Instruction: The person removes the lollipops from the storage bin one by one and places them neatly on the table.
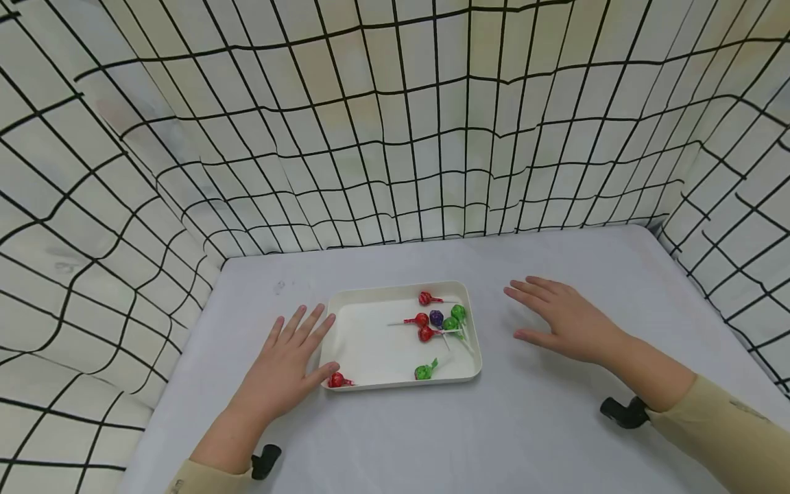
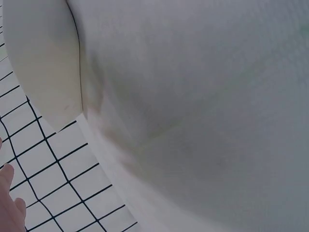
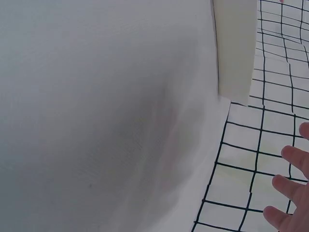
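Backdrop (image 1: 370,140): white with a black grid, behind and to both sides of your table.

Table (image 1: 524,429): white-covered.

Tray (image 1: 376,336): one, white, shallow, lying flat between your hands. All the lollies in sight lie in it, mostly at its right end.

Left hand (image 1: 285,367): released, holding nothing; fingers spread at the tray's left edge, thumb reaching over the near left corner. Whether it touches the rim, you cannot tell from here. Risk: a downward press on that side could tip or slide the tray, and the loose lollies would roll.

Right hand (image 1: 564,319): released, empty; fingers extended, well apart from the tray's right side. Risk: a low sweep inward could catch the right rim and shove the tray towards your left hand.

Corner red lolly (image 1: 336,379): one, near left corner, just beside your left thumb, partly hidden by it. Risk: an inward nudge of the thumb could knock it away.

Near green lolly (image 1: 423,372): one, by the near edge, apart from the cluster.

Far red lolly (image 1: 426,298): one, near the far edge, stick pointing right.

Cluster: two reds (image 1: 426,333), one purple (image 1: 436,318), two greens (image 1: 458,311), close together, some sticks crossing. Risk: lifting one by its stick could drag a neighbour along, since the sticks overlap.
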`<state>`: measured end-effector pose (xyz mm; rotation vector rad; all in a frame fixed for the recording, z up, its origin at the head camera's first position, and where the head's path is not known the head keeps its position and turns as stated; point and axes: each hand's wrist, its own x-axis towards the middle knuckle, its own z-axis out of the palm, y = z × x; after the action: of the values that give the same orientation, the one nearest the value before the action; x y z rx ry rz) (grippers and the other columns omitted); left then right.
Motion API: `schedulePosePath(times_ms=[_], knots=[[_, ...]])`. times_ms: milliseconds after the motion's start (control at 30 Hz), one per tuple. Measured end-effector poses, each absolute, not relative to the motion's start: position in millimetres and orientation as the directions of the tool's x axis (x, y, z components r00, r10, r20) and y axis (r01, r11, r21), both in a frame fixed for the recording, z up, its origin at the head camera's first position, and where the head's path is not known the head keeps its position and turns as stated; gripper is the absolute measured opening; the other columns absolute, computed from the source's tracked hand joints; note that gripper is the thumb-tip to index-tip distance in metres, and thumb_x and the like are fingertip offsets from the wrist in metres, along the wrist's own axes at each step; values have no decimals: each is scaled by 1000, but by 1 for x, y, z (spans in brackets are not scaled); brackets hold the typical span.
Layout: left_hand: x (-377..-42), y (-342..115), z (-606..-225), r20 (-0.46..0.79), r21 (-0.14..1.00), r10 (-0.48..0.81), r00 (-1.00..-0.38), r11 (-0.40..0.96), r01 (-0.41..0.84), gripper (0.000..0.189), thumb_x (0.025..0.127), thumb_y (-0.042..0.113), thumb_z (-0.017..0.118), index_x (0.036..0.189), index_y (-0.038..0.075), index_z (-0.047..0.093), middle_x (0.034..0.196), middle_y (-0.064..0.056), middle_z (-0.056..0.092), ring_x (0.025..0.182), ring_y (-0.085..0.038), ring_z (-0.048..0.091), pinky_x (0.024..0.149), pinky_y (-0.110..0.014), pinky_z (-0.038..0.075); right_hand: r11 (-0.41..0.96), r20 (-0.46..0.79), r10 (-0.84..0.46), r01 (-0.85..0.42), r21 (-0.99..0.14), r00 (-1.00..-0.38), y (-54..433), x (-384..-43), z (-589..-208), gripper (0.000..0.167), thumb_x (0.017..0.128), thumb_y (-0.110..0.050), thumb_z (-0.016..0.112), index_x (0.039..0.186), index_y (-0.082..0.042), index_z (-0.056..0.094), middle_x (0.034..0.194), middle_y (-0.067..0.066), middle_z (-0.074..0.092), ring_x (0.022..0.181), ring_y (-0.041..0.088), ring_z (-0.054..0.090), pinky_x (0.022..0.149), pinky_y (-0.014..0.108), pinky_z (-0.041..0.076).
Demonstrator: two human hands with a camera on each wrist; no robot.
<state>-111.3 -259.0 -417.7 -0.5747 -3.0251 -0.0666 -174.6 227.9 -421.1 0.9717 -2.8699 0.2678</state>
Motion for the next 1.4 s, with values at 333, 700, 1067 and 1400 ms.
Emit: schedulePosePath(times_ms=[333, 700, 1067, 1400], knots=[[-110, -259, -417, 45, 51, 362, -931, 930, 364, 83, 94, 63, 52, 160, 23, 21, 167, -2, 11, 152, -30, 6, 122, -52, 3, 748, 118, -627, -637, -183, -770, 219, -184, -422, 70, 92, -53, 65, 151, -23, 44, 155, 2, 42, 143, 32, 34, 113, 57, 32], [-108, -263, -417, 53, 61, 358, -932, 931, 361, 83, 93, 57, 59, 159, 21, 24, 166, -4, 14, 152, -32, 8, 121, -55, 6, 659, 125, -701, -704, -265, -703, 207, -194, -421, 58, 90, -48, 69, 142, -25, 56, 143, -4, 55, 133, 23, 48, 108, 53, 40], [-107, -269, -420, 38, 69, 343, -939, 936, 345, 82, 94, 58, 56, 160, 22, 23, 166, -3, 14, 152, -31, 8, 121, -53, 5, 596, 126, -757, -756, -271, -641, 192, -202, -412, 47, 90, -47, 70, 131, -23, 66, 129, -6, 64, 120, 20, 58, 101, 48, 48], [-107, -268, -423, 17, 74, 341, -940, 937, 341, 82, 94, 65, 50, 159, 22, 25, 166, -4, 16, 151, -32, 11, 121, -55, 7, 572, 69, -788, -769, -285, -612, 169, -203, -402, 41, 89, -42, 72, 126, -24, 70, 123, -8, 67, 115, 16, 60, 98, 44, 51]])
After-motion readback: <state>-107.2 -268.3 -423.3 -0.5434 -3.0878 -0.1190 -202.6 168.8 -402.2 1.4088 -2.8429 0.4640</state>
